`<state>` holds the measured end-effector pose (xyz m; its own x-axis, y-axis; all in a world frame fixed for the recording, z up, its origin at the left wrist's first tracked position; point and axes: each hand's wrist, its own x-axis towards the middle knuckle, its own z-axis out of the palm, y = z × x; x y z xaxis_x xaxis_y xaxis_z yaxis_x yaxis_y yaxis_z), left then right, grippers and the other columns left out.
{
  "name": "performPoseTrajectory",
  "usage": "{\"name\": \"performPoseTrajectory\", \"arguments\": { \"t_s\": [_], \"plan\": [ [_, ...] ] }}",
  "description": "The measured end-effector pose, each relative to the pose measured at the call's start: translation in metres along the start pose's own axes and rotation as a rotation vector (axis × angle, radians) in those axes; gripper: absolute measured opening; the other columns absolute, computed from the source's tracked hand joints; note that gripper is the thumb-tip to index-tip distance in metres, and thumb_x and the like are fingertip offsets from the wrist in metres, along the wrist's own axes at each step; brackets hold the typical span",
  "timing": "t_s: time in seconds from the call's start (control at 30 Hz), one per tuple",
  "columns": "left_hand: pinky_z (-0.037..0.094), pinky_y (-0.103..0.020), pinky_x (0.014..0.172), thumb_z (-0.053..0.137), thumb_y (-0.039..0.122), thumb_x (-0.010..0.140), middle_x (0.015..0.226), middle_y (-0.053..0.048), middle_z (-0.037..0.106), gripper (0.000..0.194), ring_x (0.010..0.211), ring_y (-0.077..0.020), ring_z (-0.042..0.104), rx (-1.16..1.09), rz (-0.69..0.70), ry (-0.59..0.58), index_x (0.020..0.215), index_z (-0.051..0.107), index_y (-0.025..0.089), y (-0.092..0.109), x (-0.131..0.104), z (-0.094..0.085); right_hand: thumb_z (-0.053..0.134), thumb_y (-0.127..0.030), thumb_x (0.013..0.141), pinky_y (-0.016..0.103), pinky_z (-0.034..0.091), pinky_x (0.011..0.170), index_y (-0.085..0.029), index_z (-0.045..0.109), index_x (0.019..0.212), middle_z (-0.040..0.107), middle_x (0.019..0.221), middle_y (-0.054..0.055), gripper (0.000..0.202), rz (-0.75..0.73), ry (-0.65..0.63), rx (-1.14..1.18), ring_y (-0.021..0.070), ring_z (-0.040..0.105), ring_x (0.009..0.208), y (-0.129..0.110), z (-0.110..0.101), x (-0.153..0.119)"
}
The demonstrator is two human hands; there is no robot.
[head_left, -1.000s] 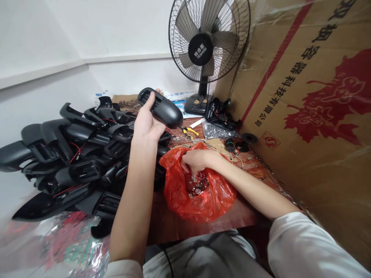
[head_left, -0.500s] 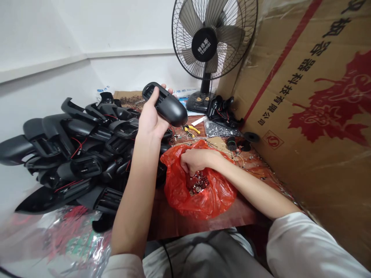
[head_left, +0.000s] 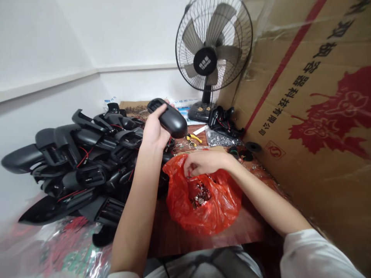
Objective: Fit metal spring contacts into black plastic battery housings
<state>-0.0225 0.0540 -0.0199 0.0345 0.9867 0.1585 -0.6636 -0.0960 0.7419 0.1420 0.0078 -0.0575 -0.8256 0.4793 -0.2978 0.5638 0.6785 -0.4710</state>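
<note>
My left hand (head_left: 158, 129) is closed around a black plastic housing (head_left: 173, 121), its thumb lying on top near an open slot that looks like a battery compartment. The housing is held up beyond a red plastic bag (head_left: 179, 208). Inside the bag's open mouth lies a heap of small shiny metal pieces (head_left: 201, 195). Above the far side of that heap is my right hand (head_left: 203, 164), its fingers curled together in a pinch. Whatever is between those fingertips is too small to make out.
A large pile of black housings (head_left: 84, 139) with red wires fills the left side. Yellow-handled pliers (head_left: 194, 138) lie beyond the bag, near a clear bag of small parts (head_left: 220, 139). A fan (head_left: 205, 61) stands at the back; a tall cardboard box (head_left: 313, 154) walls the right.
My right hand has lifted slightly away from the metal pieces in the bag. My left hand still holds the housing. The whole view has shifted, so things appear lower.
</note>
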Motion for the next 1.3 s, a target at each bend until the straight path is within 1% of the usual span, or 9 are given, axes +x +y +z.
{"name": "performPoseTrajectory", "arguments": {
  "t_s": [0.1,0.2,0.33,0.47,0.6,0.8,0.97,1.2,1.3],
  "plan": [
    [0.057,-0.031,0.086,0.077,0.009,0.069,0.085,-0.006,0.071,0.020,0.085,-0.0186,0.068,0.063,0.011,0.006,0.086,0.068,0.015,0.003,-0.008,0.006,0.053,-0.011,0.099,0.027,0.047,0.093,-0.015,0.075,0.122,0.074,0.115,0.008,0.032,-0.147,0.172,0.119,0.0176,0.066,0.100,0.001,-0.022,-0.033],
    [0.057,-0.030,0.083,0.081,0.011,0.067,0.091,-0.007,0.074,0.030,0.084,-0.0182,0.069,0.154,0.025,-0.042,0.095,0.070,0.012,0.004,-0.014,0.009,0.047,-0.018,0.105,0.033,0.043,0.105,-0.017,0.072,0.126,0.069,0.124,0.009,0.033,-0.196,0.352,0.173,0.0190,0.061,0.113,0.002,-0.036,-0.062],
    [0.059,-0.032,0.085,0.085,0.018,0.071,0.099,-0.009,0.076,0.036,0.088,-0.0203,0.071,0.271,-0.059,-0.173,0.104,0.072,0.012,0.005,-0.021,0.011,0.051,-0.032,0.106,0.031,0.048,0.092,-0.016,0.071,0.108,0.070,0.110,0.007,0.025,-0.160,0.540,0.352,0.0173,0.061,0.098,0.003,-0.044,-0.079],
    [0.059,-0.030,0.078,0.087,0.022,0.071,0.093,-0.010,0.076,0.035,0.081,-0.0201,0.073,0.333,-0.191,-0.257,0.102,0.071,0.013,0.005,-0.030,0.017,0.066,-0.039,0.098,0.025,0.047,0.067,-0.016,0.072,0.100,0.069,0.090,0.003,0.024,-0.127,0.719,0.532,0.0126,0.057,0.073,0.006,-0.046,-0.081],
    [0.058,-0.028,0.069,0.087,0.024,0.073,0.091,-0.010,0.076,0.033,0.074,-0.0184,0.072,0.355,-0.281,-0.308,0.099,0.069,0.014,0.000,-0.034,0.021,0.075,-0.039,0.092,0.023,0.046,0.056,-0.016,0.076,0.099,0.071,0.082,0.003,0.024,-0.158,0.845,0.618,0.0097,0.056,0.058,0.006,-0.045,-0.083],
    [0.059,-0.033,0.075,0.082,0.026,0.077,0.092,-0.009,0.075,0.034,0.076,-0.0193,0.071,0.374,-0.320,-0.442,0.106,0.066,0.016,-0.006,-0.039,0.028,0.076,-0.037,0.090,0.029,0.056,0.062,-0.019,0.081,0.102,0.076,0.096,0.008,0.021,-0.196,1.143,0.537,0.0145,0.066,0.067,-0.006,-0.043,-0.083],
    [0.057,-0.030,0.072,0.083,0.026,0.076,0.091,-0.009,0.076,0.038,0.076,-0.0179,0.070,0.382,-0.370,-0.453,0.107,0.064,0.015,-0.007,-0.041,0.031,0.078,-0.028,0.089,0.027,0.051,0.065,-0.023,0.083,0.094,0.071,0.099,0.006,0.009,-0.196,1.325,0.332,0.0164,0.064,0.083,-0.010,-0.043,-0.078],
    [0.058,-0.032,0.074,0.084,0.024,0.075,0.091,-0.009,0.076,0.038,0.077,-0.0195,0.072,0.365,-0.390,-0.441,0.107,0.065,0.016,-0.010,-0.041,0.031,0.081,-0.031,0.084,0.025,0.043,0.050,-0.018,0.081,0.090,0.072,0.073,0.002,0.014,-0.127,1.402,0.432,0.0106,0.052,0.052,-0.014,-0.040,-0.067],
    [0.058,-0.033,0.073,0.083,0.025,0.076,0.090,-0.009,0.076,0.039,0.078,-0.0209,0.072,0.363,-0.386,-0.442,0.110,0.064,0.017,-0.009,-0.043,0.032,0.081,-0.029,0.084,0.026,0.044,0.051,-0.018,0.079,0.088,0.071,0.071,0.001,0.011,-0.115,1.454,0.383,0.0110,0.052,0.051,-0.016,-0.038,-0.066]
  ]
}}
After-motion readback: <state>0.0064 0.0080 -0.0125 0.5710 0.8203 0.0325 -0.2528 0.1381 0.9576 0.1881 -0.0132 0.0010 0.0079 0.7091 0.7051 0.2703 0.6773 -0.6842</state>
